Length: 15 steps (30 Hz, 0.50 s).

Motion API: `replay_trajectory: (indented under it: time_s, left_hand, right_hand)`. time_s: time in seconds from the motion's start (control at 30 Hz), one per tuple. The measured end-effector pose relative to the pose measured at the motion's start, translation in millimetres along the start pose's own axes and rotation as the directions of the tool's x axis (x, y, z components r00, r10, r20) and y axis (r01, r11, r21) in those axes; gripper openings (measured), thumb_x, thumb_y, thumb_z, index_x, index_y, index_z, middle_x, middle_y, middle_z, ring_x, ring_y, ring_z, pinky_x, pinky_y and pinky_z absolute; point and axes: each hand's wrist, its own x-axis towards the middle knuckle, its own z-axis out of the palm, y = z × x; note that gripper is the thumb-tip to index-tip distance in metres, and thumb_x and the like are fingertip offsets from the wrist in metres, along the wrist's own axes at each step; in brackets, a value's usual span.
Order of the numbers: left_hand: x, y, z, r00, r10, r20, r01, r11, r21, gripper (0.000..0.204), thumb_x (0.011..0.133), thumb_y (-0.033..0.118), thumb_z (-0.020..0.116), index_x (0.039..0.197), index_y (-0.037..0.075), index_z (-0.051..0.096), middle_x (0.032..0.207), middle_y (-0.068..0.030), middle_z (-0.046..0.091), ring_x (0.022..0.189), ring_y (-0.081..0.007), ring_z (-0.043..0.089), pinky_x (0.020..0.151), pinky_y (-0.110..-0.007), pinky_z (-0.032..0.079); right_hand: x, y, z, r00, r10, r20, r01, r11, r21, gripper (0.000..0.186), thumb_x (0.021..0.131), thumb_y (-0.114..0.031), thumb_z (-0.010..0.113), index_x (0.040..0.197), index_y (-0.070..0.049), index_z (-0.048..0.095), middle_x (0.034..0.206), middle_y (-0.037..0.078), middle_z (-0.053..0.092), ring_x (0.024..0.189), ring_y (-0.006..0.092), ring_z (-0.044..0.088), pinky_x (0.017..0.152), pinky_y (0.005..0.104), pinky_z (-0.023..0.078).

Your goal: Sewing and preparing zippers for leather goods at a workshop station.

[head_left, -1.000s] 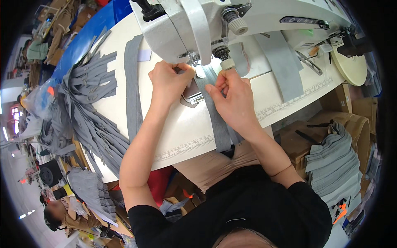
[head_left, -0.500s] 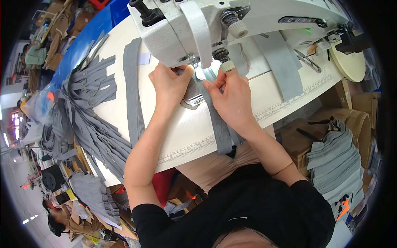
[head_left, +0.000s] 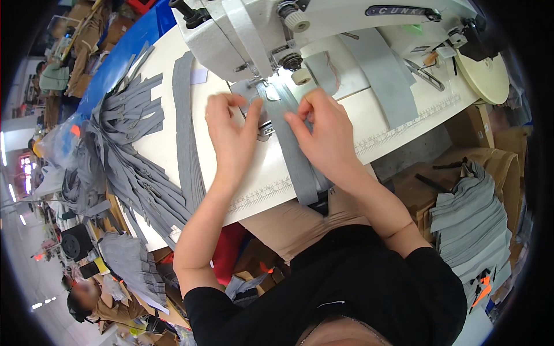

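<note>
A long grey fabric strip [head_left: 295, 167] runs from under the needle area of the white sewing machine [head_left: 222, 43] toward me and hangs past the table's front edge. My left hand [head_left: 232, 130] is just left of the strip, over the metal plate, its thumb and fingers apart and nothing between them. On the strip's right edge, my right hand [head_left: 325, 130] has its fingers curled in, with the thumb on the fabric. Its inner fingertips are partly hidden. The machine's lamp lights the strip close to the presser foot.
Bundled grey zipper strips [head_left: 127, 132] cover the table's left side, beside a stack of grey strips [head_left: 187, 138]. To the right lie a wide grey panel [head_left: 378, 81] and scissors [head_left: 426, 75]. Folded grey pieces [head_left: 470, 213] rest on cardboard at right. Another person [head_left: 86, 297] sits lower left.
My left hand has come away from the needle area toward me and spread its fingers. The right hand stays at the strip's edge. The whole view has shifted slightly.
</note>
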Motion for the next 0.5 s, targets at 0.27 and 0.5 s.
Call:
replay_trajectory:
  time_s: [0.27, 0.5]
  left_hand:
    - [-64, 65, -36, 0.799, -0.360, 0.482, 0.512, 0.827, -0.231, 0.032, 0.099, 0.026, 0.075, 0.082, 0.001, 0.065, 0.073, -0.0062, 0.069, 0.059, -0.0106, 0.058, 0.059, -0.027, 0.047]
    - [-73, 65, -55, 0.558, -0.534, 0.635, 0.827, 0.288, -0.484, 0.026, 0.109, 0.030, 0.062, 0.107, 0.004, 0.062, 0.087, -0.0134, 0.077, 0.070, -0.0160, 0.071, 0.069, -0.029, 0.058]
  right_hand:
    - [-114, 14, -71, 0.978, -0.016, 0.207, 0.013, 1.000, 0.018, 0.024, 0.090, -0.022, 0.083, 0.090, -0.008, 0.064, 0.069, 0.005, 0.062, 0.059, 0.0223, 0.059, 0.053, 0.0356, 0.045]
    - [-133, 42, -59, 0.799, 0.384, 0.462, -0.482, 0.869, 0.111, 0.029, 0.087, -0.017, 0.087, 0.083, -0.001, 0.063, 0.067, 0.004, 0.053, 0.061, 0.0122, 0.047, 0.056, 0.0277, 0.040]
